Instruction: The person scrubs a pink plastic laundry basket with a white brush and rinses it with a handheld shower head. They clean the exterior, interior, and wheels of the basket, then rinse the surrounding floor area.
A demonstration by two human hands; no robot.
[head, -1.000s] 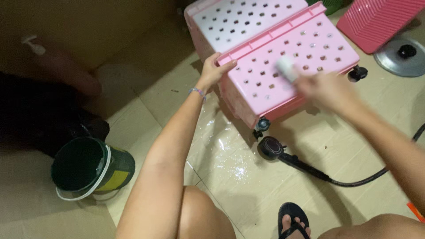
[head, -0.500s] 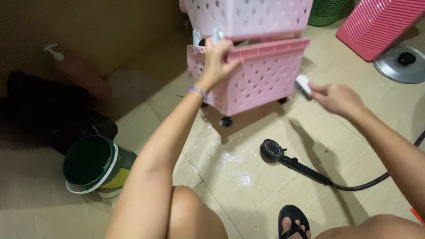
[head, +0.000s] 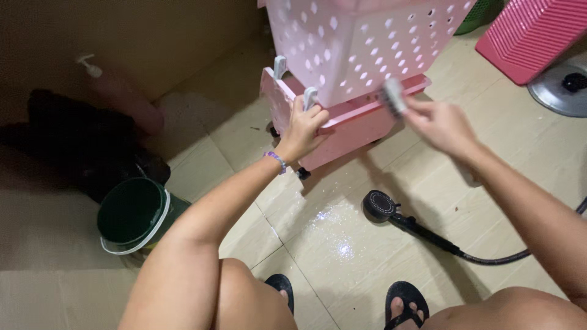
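A pink perforated basket cart [head: 361, 43] on small black wheels stands upright on the wet tile floor. My left hand [head: 304, 127] grips the rim of its lower basket at the near left corner, by a grey post. My right hand [head: 440, 125] holds a small white scrub brush [head: 393, 96] against the front of the cart, where the upper basket meets the lower one. Both my knees and black sandals show at the bottom.
A black shower head [head: 379, 205] with its hose lies on the wet floor in front of the cart. A dark green bucket [head: 136, 215] stands at left beside a black bag. A pink ribbed bin [head: 529, 36] and a metal lid [head: 562, 85] are at the upper right.
The cart went from lying tipped on its side to standing upright. My left hand shifted down to the lower basket's rim, and my right hand brought the brush up against the cart's front.
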